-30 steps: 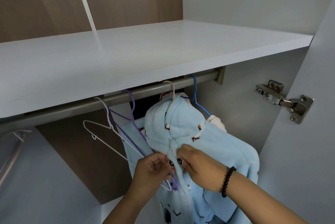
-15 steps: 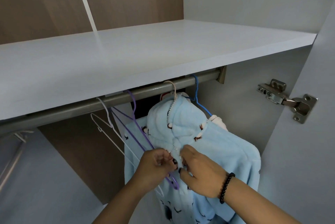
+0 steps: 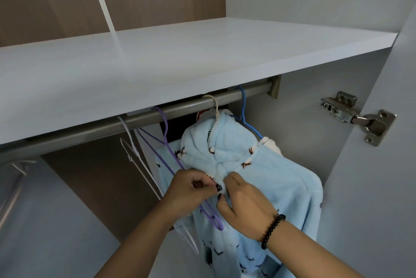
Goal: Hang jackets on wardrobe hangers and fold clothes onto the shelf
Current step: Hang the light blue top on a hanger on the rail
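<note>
A light blue fleece jacket (image 3: 270,178) with small brown figures hangs from a beige hanger (image 3: 213,103) on the wardrobe rail (image 3: 180,108). My left hand (image 3: 191,192) and my right hand (image 3: 244,205) meet at the jacket's front, just under the hood. Both pinch the fabric edges at the white zipper line. A black bead bracelet sits on my right wrist. The white shelf (image 3: 180,57) lies above the rail.
A blue hanger (image 3: 244,115) hangs right of the jacket with another garment behind. A purple hanger (image 3: 166,142) and a white hanger (image 3: 135,151) hang bare to the left. The open door with its metal hinge (image 3: 358,115) stands at the right.
Both hands crept slightly upward along the jacket's front closure and stayed pinched together there. The white and purple hangers swung a little to the right.
</note>
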